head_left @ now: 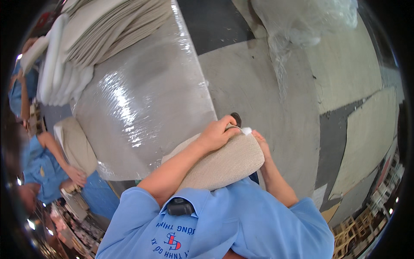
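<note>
A beige textured fabric cushion (224,166) rests against my body, its far end raised between my hands. White padding (246,131) pokes out at an opening in its far corner. My left hand (219,134) lies over the top, with fingers curled and pinching the fabric edge beside that opening. At the right corner, the fingers of my right hand (261,144) press the cover close to the padding; part of this hand is hidden behind the cushion. A dark rounded object (236,119) shows just past my left fingers, its kind unclear.
A plastic-wrapped table (155,99) spreads ahead on the left, bearing stacked beige covers (120,30) and white foam pads (56,64). Two co-workers in blue stand at left, one handling a beige cushion (75,144). Cardboard sheets (366,142) and clear plastic film (306,21) lie right.
</note>
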`<state>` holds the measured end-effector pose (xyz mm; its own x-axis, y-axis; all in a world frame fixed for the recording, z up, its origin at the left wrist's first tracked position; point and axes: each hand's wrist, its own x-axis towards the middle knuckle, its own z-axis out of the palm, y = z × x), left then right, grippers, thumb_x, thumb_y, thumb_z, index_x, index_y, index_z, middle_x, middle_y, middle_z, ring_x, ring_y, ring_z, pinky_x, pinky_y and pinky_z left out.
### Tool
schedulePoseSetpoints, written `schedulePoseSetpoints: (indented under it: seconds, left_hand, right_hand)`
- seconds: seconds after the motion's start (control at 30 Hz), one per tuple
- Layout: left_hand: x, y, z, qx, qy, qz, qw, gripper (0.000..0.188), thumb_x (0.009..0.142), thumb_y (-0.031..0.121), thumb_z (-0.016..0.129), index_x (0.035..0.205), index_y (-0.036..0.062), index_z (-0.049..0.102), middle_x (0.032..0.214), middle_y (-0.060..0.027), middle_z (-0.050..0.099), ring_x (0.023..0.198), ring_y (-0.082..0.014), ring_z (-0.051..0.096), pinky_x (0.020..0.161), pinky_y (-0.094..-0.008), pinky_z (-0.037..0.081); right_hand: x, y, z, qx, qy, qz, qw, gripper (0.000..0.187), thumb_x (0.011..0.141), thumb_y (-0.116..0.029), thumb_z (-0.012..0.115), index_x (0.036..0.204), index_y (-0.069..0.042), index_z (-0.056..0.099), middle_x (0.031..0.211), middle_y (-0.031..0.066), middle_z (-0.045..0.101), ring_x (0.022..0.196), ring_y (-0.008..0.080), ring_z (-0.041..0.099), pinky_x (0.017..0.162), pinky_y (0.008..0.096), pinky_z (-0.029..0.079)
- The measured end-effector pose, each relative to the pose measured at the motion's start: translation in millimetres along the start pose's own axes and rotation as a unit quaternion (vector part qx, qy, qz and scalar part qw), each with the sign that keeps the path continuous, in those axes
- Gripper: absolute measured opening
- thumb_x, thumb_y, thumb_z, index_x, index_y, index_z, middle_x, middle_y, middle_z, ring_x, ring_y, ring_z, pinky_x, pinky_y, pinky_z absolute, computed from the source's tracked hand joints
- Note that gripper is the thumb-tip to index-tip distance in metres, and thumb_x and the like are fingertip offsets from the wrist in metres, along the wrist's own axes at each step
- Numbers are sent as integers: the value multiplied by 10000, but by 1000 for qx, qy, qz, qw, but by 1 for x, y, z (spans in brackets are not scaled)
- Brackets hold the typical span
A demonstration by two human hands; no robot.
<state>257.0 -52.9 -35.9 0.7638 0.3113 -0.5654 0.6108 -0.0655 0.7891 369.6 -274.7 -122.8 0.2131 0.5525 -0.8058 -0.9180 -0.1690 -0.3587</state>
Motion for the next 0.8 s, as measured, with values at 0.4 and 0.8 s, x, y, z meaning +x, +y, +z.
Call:
schedulePoseSetpoints:
  seconds: [0.4, 0.8]
  left_hand:
    - [-96, -65, -26, 127, 157, -94, 975, 350, 1107, 383, 560, 1123, 51, 667, 975, -222, 749, 959, -441, 712, 844, -545, 540]
    - [-88, -85, -15, 206, 274, -11, 939, 332, 1117, 362, 563, 959, 73, 596, 725, -202, 710, 696, -434, 713, 613, -554, 530]
  right_hand:
    - [19, -96, 186, -841, -217, 40, 494, 421, 1042, -423, 654, 1223, -63, 774, 1165, 192, 767, 1103, 342, 725, 999, 431, 555]
    - [11, -39, 181, -820, -64, -123, 556, 385, 1115, -331, 511, 1114, -10, 724, 1067, 265, 757, 1043, 466, 713, 937, 558, 543]
